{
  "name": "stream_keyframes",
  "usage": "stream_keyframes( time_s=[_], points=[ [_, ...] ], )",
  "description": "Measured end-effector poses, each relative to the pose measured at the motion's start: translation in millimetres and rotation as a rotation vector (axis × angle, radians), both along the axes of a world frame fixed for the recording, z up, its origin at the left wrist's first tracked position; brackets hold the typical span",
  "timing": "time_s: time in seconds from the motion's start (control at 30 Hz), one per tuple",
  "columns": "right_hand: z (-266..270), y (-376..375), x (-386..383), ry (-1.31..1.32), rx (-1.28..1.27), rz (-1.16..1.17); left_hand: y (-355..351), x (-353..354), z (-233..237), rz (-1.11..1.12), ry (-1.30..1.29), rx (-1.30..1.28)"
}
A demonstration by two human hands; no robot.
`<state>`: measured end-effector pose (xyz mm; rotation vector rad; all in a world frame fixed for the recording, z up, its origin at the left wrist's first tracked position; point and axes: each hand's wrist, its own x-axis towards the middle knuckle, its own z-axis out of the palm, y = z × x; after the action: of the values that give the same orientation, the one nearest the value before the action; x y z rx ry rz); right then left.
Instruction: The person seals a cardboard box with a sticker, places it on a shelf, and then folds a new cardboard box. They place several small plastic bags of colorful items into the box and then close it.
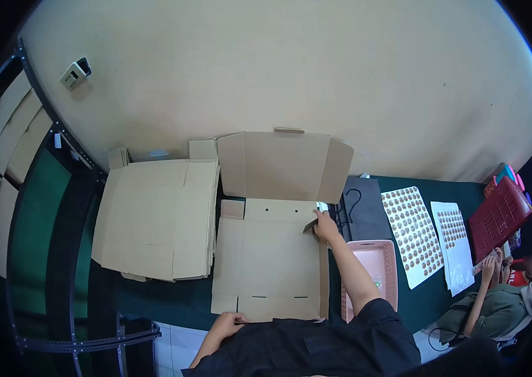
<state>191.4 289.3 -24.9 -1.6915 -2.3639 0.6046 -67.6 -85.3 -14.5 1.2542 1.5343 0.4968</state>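
open cardboard box: the box (272,254) lies on the green-covered table (417,308), right in front of the person, with its lid (285,164) raised at the far side, close to the wall (291,69).
right hand: the hand (325,226) is at the far right corner of the box, its fingers clamped on a small flap (309,226) that tilts in over the base.
left hand: the other hand (225,325) is at the near left edge of the box, touching it; whether its fingers are clamped on the edge i cannot tell.
left of the box: a stack of folded cardboard (150,217), just beside it.
right of the box: a pink basket (389,249) under the right forearm, and a dark bag (366,204) with black cord beyond it.
sticker sheets: a larger sheet (412,235) and a smaller sheet (453,242) lie side by side, both bearing rows of round brown prints.
far right: a red basket (501,217) stands tilted, near a co-worker (498,314) in a green top.
far left: a dark metal rack (59,135) holds cardboard boxes (11,125).
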Motion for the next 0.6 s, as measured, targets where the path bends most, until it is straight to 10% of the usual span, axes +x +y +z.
stream_keyframes(
  time_s=[0.2, 0.4, 0.6],
  points=[
    [6.8, -70.2, -0.1, 0.3, 0.147, -0.127, 0.5, -18.6, -9.4, 0.158, -0.154, -0.196],
    [1.5, -151.3, 21.5, 0.296, 0.056, -0.127, -4.6, -11.7, -35.8, 0.216, 0.217, 0.104],
    [6.1, -222.7, 37.8, 0.304, 0.002, -0.155, -1.8, 3.1, -14.2, 0.376, 0.617, -0.195]
  ],
)
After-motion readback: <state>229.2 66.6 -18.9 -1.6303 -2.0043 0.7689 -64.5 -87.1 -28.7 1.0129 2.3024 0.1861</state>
